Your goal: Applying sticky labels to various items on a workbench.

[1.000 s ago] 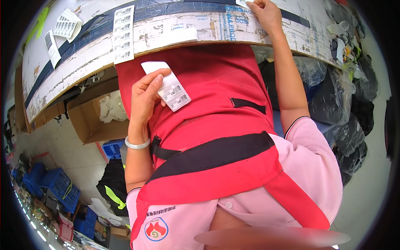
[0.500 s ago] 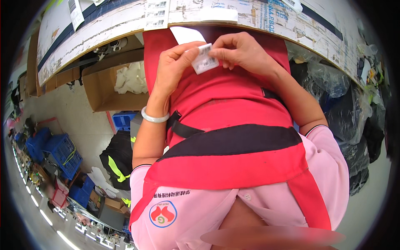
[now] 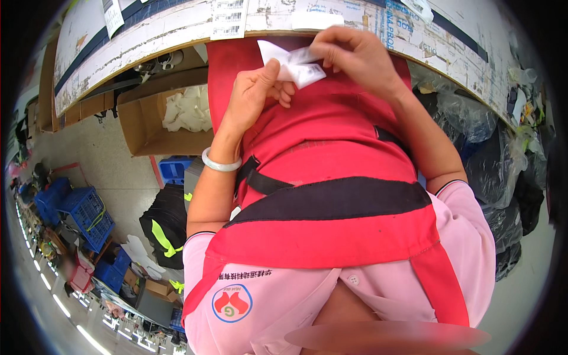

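My left hand (image 3: 255,93) pinches a white strip of labels (image 3: 308,76) between thumb and fingers, just below the workbench edge and over my red apron (image 3: 319,121). The strip has small dark print and its upper end rises to a point. My right hand (image 3: 358,59) is closed in a pinch beside it, holding a pale printed label (image 3: 300,55) by its right end. That label is blurred and angles up away from the strip; whether the two still join is hard to see.
Across the top runs a worn white workbench (image 3: 171,38) with a barcode label sheet (image 3: 229,18) at its edge. Beneath stand a cardboard box (image 3: 133,127) holding crumpled white paper (image 3: 188,110) and, at right, dark bundles in clear plastic (image 3: 482,168). Blue crates (image 3: 89,216) are at left.
My right hand has moved up and to the right, pulling a label away from the strip. The strip has shifted right and tilted; my left fingers hold it lower.
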A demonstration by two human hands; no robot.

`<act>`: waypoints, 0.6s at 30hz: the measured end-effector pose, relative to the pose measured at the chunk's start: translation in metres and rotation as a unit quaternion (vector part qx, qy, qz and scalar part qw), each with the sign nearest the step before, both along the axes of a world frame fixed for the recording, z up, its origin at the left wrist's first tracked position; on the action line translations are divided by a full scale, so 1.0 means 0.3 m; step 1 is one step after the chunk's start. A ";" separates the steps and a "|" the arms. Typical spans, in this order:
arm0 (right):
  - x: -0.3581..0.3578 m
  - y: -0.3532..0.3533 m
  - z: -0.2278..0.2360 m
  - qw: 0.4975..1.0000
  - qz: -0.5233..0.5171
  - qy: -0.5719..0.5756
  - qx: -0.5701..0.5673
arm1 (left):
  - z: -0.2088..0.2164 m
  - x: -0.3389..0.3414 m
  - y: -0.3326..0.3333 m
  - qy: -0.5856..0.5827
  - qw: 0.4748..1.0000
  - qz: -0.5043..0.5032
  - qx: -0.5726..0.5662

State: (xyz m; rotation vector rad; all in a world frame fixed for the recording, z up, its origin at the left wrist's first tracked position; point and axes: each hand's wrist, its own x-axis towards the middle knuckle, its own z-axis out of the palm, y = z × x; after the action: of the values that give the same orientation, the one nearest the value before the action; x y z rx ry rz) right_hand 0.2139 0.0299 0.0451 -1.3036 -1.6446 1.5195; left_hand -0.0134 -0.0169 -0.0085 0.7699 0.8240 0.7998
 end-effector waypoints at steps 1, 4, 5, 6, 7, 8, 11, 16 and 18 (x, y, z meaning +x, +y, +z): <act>0.017 0.025 -0.003 0.999 -0.034 -0.004 -0.006 | 0.009 0.005 0.001 -0.001 1.000 -0.001 -0.001; 0.068 0.104 -0.017 0.997 -0.077 -0.011 -0.020 | 0.024 0.018 0.010 0.116 0.990 0.027 0.077; 0.075 0.120 -0.018 0.997 -0.078 -0.011 -0.019 | 0.023 0.020 0.010 0.116 0.990 0.027 0.077; 0.081 0.135 -0.014 0.995 -0.090 0.010 -0.049 | 0.023 0.024 0.010 0.114 0.991 0.031 0.068; 0.081 0.147 -0.007 0.991 -0.101 0.032 -0.079 | 0.022 0.025 0.008 0.113 0.991 0.037 0.059; 0.066 0.151 0.016 0.992 -0.100 0.020 -0.075 | 0.021 0.025 0.008 0.113 0.991 0.038 0.058; 0.051 0.158 0.025 0.992 -0.096 0.016 -0.085 | 0.016 0.026 0.010 0.129 0.987 0.045 0.079; 0.044 0.162 0.000 0.990 -0.111 0.014 -0.086 | 0.011 0.027 0.013 0.134 0.988 0.039 0.073; 0.042 0.161 -0.001 0.989 -0.116 0.018 -0.092 | 0.013 0.027 0.011 0.138 0.987 0.039 0.072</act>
State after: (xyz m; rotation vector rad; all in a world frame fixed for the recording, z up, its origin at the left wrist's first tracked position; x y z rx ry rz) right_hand 0.2265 0.0783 0.0447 -1.4991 -1.3027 1.5689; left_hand -0.0054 -0.0137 -0.0047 0.9979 1.0572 0.8390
